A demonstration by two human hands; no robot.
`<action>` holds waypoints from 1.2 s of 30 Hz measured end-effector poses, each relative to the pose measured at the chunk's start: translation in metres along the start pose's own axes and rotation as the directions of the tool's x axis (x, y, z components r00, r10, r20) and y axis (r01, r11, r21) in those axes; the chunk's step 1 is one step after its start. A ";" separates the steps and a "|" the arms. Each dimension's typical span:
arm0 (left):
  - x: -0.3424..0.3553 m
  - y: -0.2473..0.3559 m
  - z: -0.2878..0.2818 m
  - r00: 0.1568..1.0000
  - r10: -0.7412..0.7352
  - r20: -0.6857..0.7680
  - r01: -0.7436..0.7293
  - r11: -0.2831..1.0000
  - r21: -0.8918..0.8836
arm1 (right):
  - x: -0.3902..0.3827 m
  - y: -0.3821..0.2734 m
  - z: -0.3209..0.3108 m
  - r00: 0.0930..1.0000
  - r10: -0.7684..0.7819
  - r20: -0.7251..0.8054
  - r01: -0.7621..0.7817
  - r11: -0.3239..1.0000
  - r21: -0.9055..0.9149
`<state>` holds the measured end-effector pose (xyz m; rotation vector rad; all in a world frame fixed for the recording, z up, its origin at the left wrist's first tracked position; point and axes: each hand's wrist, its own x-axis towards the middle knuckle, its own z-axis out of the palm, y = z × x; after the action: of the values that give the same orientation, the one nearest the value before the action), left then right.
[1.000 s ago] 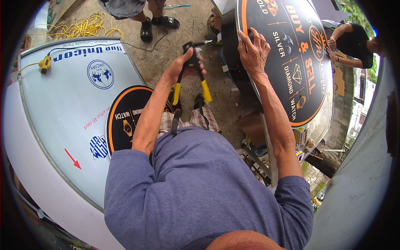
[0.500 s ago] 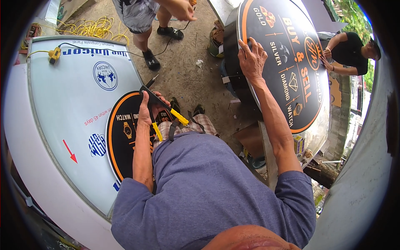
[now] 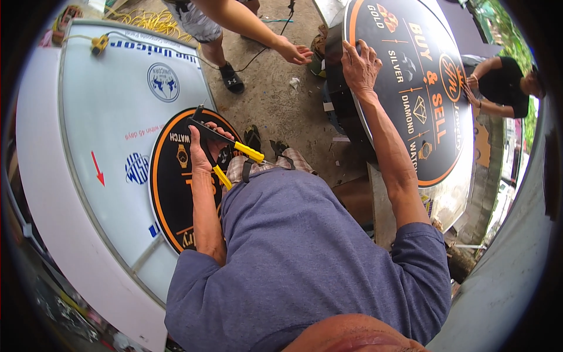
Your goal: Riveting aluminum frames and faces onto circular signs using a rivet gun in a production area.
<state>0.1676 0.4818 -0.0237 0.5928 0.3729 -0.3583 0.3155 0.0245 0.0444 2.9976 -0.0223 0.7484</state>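
My left hand (image 3: 206, 146) is wrapped around the black head of a hand riveter (image 3: 218, 136), whose two yellow-gripped handles are spread apart and point toward my waist. Beneath that hand lies a black oval sign panel (image 3: 176, 202) with an orange border. On the right, a thick oval sign (image 3: 404, 88) with a black face, orange rim line and white edge rests on a table. My right hand (image 3: 360, 67) lies on its near left edge, fingers spread over the face and holding nothing. The riveter's nose points away from me.
A large pale composite panel (image 3: 117, 135) covers the left side, with a yellow power-cord socket (image 3: 99, 45) on it. A co-worker's hand (image 3: 295, 51) reaches in from the top. Another person in black (image 3: 501, 82) touches the sign's far side. Yellow cable (image 3: 155, 24) lies coiled behind.
The co-worker at the top has stretched an arm out toward the sign on the right. My left hand still holds the riveter, and my right hand stays on the sign's edge. The view has shifted slightly.
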 end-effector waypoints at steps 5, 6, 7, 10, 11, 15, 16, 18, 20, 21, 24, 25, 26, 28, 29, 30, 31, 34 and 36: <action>-0.035 -0.027 0.003 0.993 0.119 0.004 -0.118 0.990 -0.079 | -0.002 0.003 0.008 1.000 -0.007 -0.004 0.008 0.998 0.069; -0.042 -0.034 0.004 0.992 0.129 -0.014 -0.130 0.988 -0.089 | -0.002 0.003 0.009 1.000 -0.027 0.004 0.026 0.997 0.078; -0.049 -0.041 0.004 0.990 0.140 -0.015 -0.141 0.985 -0.102 | -0.002 0.004 0.011 1.000 -0.022 -0.003 0.022 0.996 0.083; -0.071 -0.063 0.008 0.987 0.161 -0.009 -0.161 0.977 -0.139 | 0.000 0.004 0.015 1.000 -0.030 0.006 0.029 0.994 0.105; -0.079 -0.070 0.010 0.987 0.158 -0.010 -0.157 0.974 -0.162 | 0.000 0.006 0.015 1.000 -0.023 -0.004 0.023 0.994 0.104; -0.102 -0.093 0.009 0.987 0.163 -0.011 -0.162 0.965 -0.205 | -0.002 0.009 0.019 1.000 -0.017 0.019 0.015 0.995 0.100; -0.106 -0.095 0.009 0.987 0.162 -0.010 -0.161 0.967 -0.198 | -0.002 0.008 0.019 0.999 -0.004 0.055 -0.001 0.997 0.082; -0.113 -0.096 0.004 0.985 0.172 -0.018 -0.172 0.965 -0.200 | -0.003 0.007 0.019 0.997 -0.007 0.075 0.001 0.997 0.083; -0.115 -0.095 -0.002 0.985 0.171 -0.016 -0.170 0.961 -0.216 | 0.001 0.007 0.019 0.998 -0.009 0.062 0.002 0.995 0.099; -0.116 -0.093 -0.003 0.984 0.180 -0.009 -0.177 0.955 -0.238 | 0.002 0.005 0.019 0.999 -0.012 0.042 0.006 0.992 0.128; -0.115 -0.085 -0.006 0.985 0.173 0.014 -0.166 0.960 -0.224 | -0.005 0.021 0.018 1.000 0.005 0.030 -0.008 0.996 0.088; -0.119 -0.085 -0.010 0.984 0.180 0.001 -0.175 0.955 -0.238 | 0.000 0.016 0.017 0.999 0.001 0.050 -0.006 0.996 0.091; -0.127 -0.086 -0.014 0.982 0.191 -0.016 -0.188 0.948 -0.255 | 0.001 0.010 0.015 0.998 -0.025 0.058 0.020 0.995 0.093; -0.128 -0.081 -0.020 0.983 0.184 -0.008 -0.180 0.952 -0.248 | 0.002 0.008 0.013 0.998 -0.012 0.055 0.008 0.998 0.066; -0.128 -0.078 -0.023 0.982 0.189 -0.010 -0.185 0.951 -0.248 | 0.002 0.007 0.011 0.998 -0.018 0.068 0.014 0.998 0.053; -0.129 -0.075 -0.024 0.982 0.190 -0.010 -0.186 0.949 -0.255 | 0.001 0.008 0.010 0.997 -0.023 0.067 0.020 0.999 0.049; -0.131 -0.072 -0.025 0.982 0.188 -0.015 -0.185 0.947 -0.263 | 0.000 0.010 0.008 0.997 -0.020 0.076 0.014 0.998 0.067; -0.132 -0.062 -0.032 0.980 0.197 -0.001 -0.189 0.942 -0.276 | 0.002 0.005 0.004 0.996 -0.030 0.082 0.024 0.997 0.080; -0.131 -0.059 -0.035 0.981 0.195 0.013 -0.184 0.941 -0.285 | 0.002 0.005 0.002 0.995 -0.019 0.097 0.010 0.995 0.096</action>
<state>0.0200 0.4855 -0.0215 0.3363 0.3170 -0.1274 0.3183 0.0197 0.0435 3.1186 0.0323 0.6182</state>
